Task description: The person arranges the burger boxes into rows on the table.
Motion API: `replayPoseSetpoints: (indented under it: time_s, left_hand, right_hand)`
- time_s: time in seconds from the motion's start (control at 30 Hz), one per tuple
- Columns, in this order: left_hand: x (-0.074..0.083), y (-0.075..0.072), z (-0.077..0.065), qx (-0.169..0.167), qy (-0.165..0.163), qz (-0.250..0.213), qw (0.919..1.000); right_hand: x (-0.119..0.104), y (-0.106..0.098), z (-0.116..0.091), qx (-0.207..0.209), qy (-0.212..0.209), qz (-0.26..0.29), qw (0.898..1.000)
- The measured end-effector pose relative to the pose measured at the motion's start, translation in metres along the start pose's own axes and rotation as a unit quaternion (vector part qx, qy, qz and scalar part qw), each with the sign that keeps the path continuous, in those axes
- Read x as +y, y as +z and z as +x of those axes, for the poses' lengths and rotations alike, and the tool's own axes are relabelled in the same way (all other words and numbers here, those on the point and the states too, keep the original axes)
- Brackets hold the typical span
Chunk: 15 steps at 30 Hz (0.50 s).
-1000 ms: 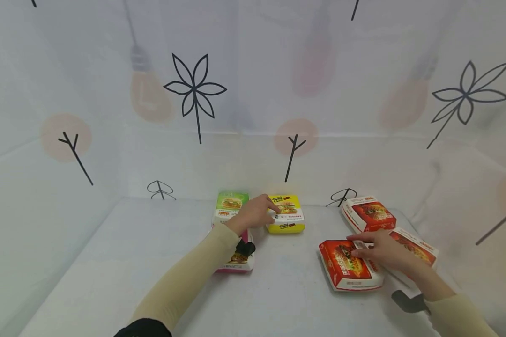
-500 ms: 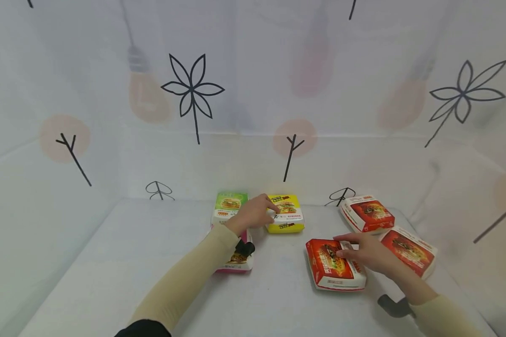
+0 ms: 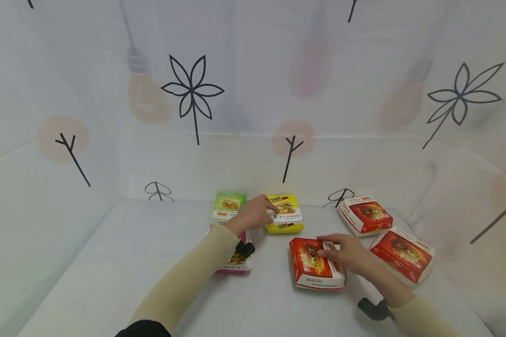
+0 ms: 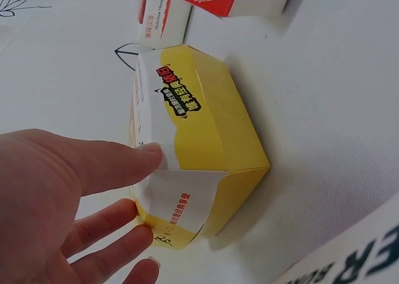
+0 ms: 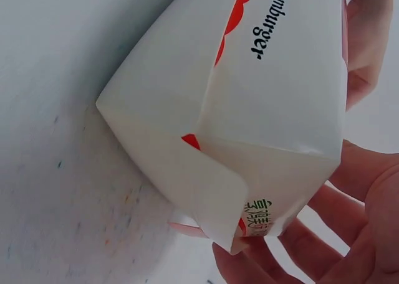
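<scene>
In the head view my left hand (image 3: 255, 215) touches the left side of a yellow-and-white burger box (image 3: 286, 215) at the back. The left wrist view shows the thumb lying along the top edge of this box (image 4: 209, 128) and the other fingers, loosely extended, at its end. My right hand (image 3: 347, 255) grips a red-and-white burger box (image 3: 309, 257) nearer the front, thumb on the lid. From the right wrist, the white side of that box (image 5: 274, 103) faces the camera, with fingers around its end; some fingertips are hidden behind it.
Left of the yellow box stand a green burger box (image 3: 229, 203) and a pink one (image 3: 238, 264), partly covered by my left arm. Two more red burger boxes, one behind (image 3: 367, 215) and one nearer (image 3: 405, 255), lie at the right. A patterned white cloth wall (image 3: 236, 164) closes off the back.
My right hand has moved left across the table with the red burger box, away from the other two red ones. The left hand has stayed at the yellow box.
</scene>
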State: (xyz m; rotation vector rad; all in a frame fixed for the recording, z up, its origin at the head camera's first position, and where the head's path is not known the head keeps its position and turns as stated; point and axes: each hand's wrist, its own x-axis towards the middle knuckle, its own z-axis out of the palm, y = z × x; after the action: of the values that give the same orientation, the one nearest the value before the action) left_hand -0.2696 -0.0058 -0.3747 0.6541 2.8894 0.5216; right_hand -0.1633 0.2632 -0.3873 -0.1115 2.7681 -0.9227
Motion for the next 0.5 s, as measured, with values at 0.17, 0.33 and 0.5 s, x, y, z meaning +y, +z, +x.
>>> replayPoseSetpoints:
  time_s: [0.17, 0.33, 0.5]
  left_hand:
    - [0.000, 0.001, 0.000, 0.006, 0.003, -0.002, 1.0000]
    - [0.000, 0.002, 0.000, 0.016, 0.017, 0.008, 0.9997]
    - [0.000, 0.002, -0.001, 0.022, 0.020, 0.006, 0.9995]
  right_hand:
    - [-0.009, 0.006, 0.002, -0.001, 0.005, 0.006, 1.000]
    - [-0.015, 0.009, 0.005, -0.003, -0.006, 0.008, 1.000]
    - [-0.020, 0.014, 0.007, -0.005, -0.019, 0.016, 1.000]
